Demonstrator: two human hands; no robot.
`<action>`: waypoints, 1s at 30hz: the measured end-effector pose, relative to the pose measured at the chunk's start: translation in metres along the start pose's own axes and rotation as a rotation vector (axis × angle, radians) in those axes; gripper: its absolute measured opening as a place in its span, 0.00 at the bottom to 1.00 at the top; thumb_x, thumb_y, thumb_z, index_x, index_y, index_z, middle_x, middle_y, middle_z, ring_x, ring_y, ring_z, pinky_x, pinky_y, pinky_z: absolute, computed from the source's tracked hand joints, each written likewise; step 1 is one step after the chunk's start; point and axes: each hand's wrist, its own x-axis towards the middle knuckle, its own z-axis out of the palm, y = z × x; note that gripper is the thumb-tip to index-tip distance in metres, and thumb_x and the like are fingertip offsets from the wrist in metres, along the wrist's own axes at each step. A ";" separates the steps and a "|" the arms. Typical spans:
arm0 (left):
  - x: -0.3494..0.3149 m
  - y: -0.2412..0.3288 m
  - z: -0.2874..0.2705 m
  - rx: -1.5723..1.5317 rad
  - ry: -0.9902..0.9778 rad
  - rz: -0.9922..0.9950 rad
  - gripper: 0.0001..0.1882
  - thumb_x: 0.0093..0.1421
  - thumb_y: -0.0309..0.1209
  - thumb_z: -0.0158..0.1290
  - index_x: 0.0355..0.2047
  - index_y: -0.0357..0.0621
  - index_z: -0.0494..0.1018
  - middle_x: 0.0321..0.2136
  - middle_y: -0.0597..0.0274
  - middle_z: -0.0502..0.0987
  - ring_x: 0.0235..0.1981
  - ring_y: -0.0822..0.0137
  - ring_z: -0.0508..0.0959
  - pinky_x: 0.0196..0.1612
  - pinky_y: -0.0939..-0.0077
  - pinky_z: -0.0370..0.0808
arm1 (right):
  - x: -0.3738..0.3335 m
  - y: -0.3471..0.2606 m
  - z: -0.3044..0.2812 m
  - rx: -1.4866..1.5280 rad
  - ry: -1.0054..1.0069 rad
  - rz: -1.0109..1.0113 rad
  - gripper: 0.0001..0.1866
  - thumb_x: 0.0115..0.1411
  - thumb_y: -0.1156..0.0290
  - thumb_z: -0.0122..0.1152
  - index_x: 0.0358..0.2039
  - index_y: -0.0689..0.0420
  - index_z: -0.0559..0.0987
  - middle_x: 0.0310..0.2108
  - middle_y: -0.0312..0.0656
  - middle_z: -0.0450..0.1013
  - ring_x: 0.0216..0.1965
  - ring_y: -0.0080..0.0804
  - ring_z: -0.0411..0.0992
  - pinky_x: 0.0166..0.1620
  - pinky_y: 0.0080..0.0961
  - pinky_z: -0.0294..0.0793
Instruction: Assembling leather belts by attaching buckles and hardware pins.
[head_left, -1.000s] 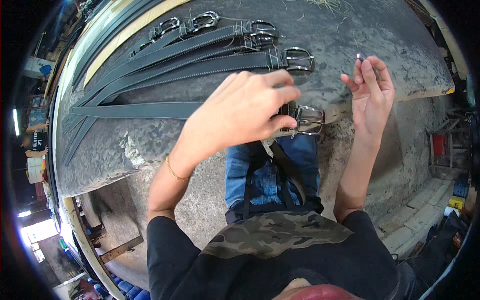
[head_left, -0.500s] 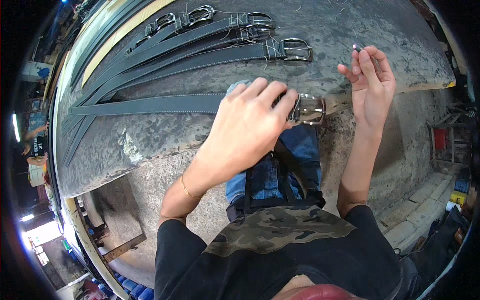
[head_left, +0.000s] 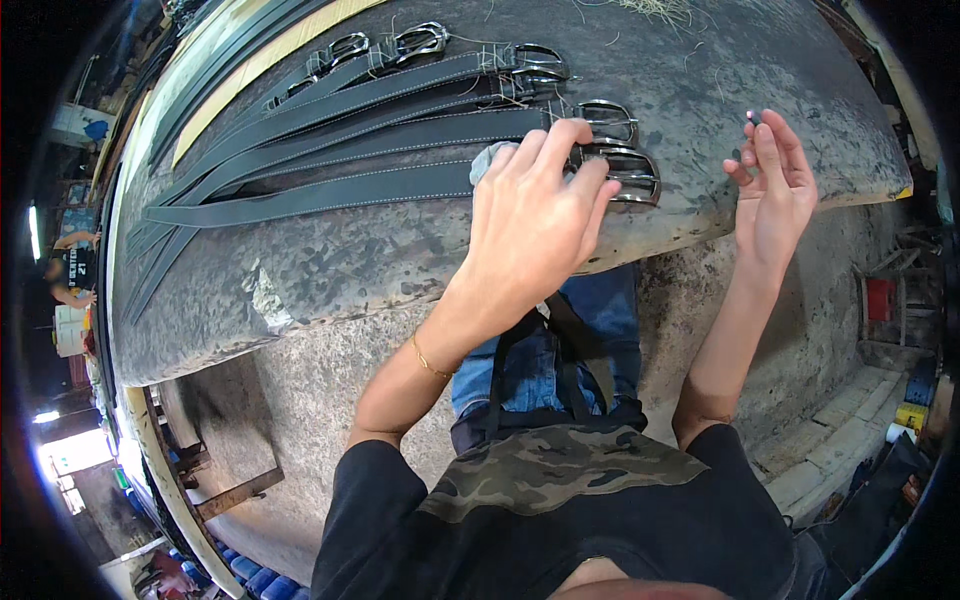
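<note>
My left hand [head_left: 535, 205] is closed over the buckle end of the nearest dark leather belt [head_left: 330, 199], its fingers curled down beside the metal buckle [head_left: 636, 178]. A bit of grey cloth [head_left: 488, 160] shows at that hand's edge. Out to the right, my right hand [head_left: 778, 190] is raised above the table edge, pinching a small dark object [head_left: 754, 118] with a bright pinkish tip. Its kind is too small to make out. Just beyond my left hand lies another belt [head_left: 450, 137], whose buckle [head_left: 610, 120] almost touches the nearest one.
More stitched belts [head_left: 340, 108] fan out across the dark, scuffed table [head_left: 360, 255], with loose thread ends at their buckles. Dark straps lie on a pale yellow strip [head_left: 235, 95] at far left. A heap of pale threads [head_left: 655, 10] sits at the back. A red object [head_left: 880, 299] is at right.
My left hand and the nearest belt's buckle end have moved away from me, up against the neighbouring belt. My right hand has shifted slightly to the right, still pinching the small object.
</note>
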 end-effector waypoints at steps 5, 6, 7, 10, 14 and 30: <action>-0.006 0.007 -0.002 -0.039 0.006 0.020 0.07 0.50 0.24 0.61 0.30 0.40 0.75 0.40 0.58 0.73 0.34 0.56 0.75 0.36 0.65 0.71 | -0.001 0.000 -0.001 -0.020 -0.009 -0.012 0.14 0.63 0.77 0.59 0.49 0.65 0.76 0.37 0.43 0.76 0.30 0.18 0.71 0.32 0.23 0.82; -0.009 0.008 -0.001 -0.069 0.022 0.011 0.08 0.50 0.23 0.61 0.31 0.39 0.74 0.41 0.56 0.73 0.35 0.55 0.75 0.37 0.64 0.71 | -0.002 -0.001 0.000 -0.025 0.002 -0.012 0.14 0.62 0.77 0.59 0.48 0.66 0.76 0.36 0.43 0.76 0.30 0.19 0.71 0.32 0.25 0.83; -0.012 0.008 -0.001 -0.094 0.040 0.004 0.08 0.51 0.23 0.60 0.31 0.39 0.74 0.42 0.55 0.72 0.37 0.54 0.75 0.39 0.64 0.71 | -0.003 0.000 0.003 -0.026 0.012 -0.015 0.14 0.62 0.77 0.60 0.47 0.66 0.76 0.35 0.43 0.75 0.29 0.20 0.72 0.32 0.28 0.84; -0.021 0.013 -0.003 -0.086 0.026 -0.053 0.08 0.51 0.22 0.60 0.32 0.38 0.73 0.43 0.52 0.72 0.40 0.52 0.75 0.41 0.62 0.71 | -0.006 -0.001 0.005 -0.055 0.000 -0.036 0.13 0.62 0.78 0.60 0.46 0.66 0.76 0.34 0.42 0.75 0.31 0.21 0.72 0.33 0.28 0.85; -0.025 0.014 -0.005 -0.110 0.009 -0.089 0.09 0.50 0.22 0.60 0.31 0.38 0.73 0.43 0.52 0.72 0.41 0.52 0.74 0.43 0.60 0.70 | -0.007 0.000 0.007 -0.070 0.003 -0.040 0.12 0.61 0.78 0.60 0.45 0.66 0.76 0.34 0.41 0.75 0.33 0.22 0.73 0.33 0.29 0.85; -0.016 0.016 -0.003 -0.040 -0.035 -0.128 0.16 0.47 0.22 0.63 0.39 0.39 0.77 0.44 0.52 0.73 0.42 0.52 0.75 0.44 0.62 0.72 | -0.010 0.003 0.006 -0.069 -0.018 -0.089 0.11 0.63 0.79 0.58 0.46 0.65 0.75 0.36 0.42 0.75 0.31 0.20 0.73 0.35 0.27 0.85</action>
